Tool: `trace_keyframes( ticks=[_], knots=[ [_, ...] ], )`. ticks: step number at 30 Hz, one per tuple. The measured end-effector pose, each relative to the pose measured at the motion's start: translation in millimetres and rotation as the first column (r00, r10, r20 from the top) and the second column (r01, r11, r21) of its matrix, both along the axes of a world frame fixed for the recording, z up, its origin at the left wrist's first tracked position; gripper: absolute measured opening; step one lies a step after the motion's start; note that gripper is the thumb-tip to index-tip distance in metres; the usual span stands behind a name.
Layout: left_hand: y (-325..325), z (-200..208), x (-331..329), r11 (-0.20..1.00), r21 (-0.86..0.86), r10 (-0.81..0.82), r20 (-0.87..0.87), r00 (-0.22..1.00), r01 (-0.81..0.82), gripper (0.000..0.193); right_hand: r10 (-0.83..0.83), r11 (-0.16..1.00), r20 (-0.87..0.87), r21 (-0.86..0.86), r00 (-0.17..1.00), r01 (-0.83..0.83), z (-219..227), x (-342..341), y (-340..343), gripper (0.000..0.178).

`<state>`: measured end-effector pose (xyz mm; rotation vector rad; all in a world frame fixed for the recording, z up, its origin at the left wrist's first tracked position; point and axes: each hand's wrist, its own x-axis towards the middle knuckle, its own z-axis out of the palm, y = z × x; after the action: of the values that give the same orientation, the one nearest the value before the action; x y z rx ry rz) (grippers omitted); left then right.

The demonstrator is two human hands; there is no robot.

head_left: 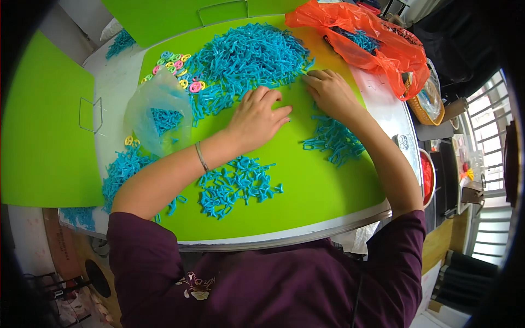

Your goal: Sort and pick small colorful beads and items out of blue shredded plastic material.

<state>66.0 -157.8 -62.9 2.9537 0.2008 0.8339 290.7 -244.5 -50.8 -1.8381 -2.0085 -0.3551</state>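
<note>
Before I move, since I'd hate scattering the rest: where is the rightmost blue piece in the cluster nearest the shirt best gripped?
Probably pinch the blue piece by its right end, coming from the right: that end juts beyond the cluster over bare green board.

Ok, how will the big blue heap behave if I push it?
The heap of blue pieces will probably spread rather than slide as one, since it's loosely piled. Forked shapes may snag each other. Each piece looks small and slim, so likely light.

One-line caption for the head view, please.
A left hand and right hand beside a large heap of blue plastic pieces on a green surface.
</note>
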Motion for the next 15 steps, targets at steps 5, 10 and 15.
trace_keyframes(
  ticks=[5,10,15],
  knots=[
    [7,-7,2,0.991,-0.125,-0.046,-0.068,0.997,0.037,0.017,0.033,0.993,-0.095,-0.108,0.995,-0.044,9,0,-35,0.019],
    [-11,-18,60,0.942,-0.304,-0.123,0.073,0.99,0.139,0.014,-0.05,0.953,-0.211,-0.302,0.976,-0.017,29,4,-30,0.019],
    [-12,-9,64,0.827,-0.483,-0.196,0.228,0.954,0.286,0.013,0.213,0.977,-0.191,0.028,0.958,-0.211,3,32,12,0.025]
  ],
)
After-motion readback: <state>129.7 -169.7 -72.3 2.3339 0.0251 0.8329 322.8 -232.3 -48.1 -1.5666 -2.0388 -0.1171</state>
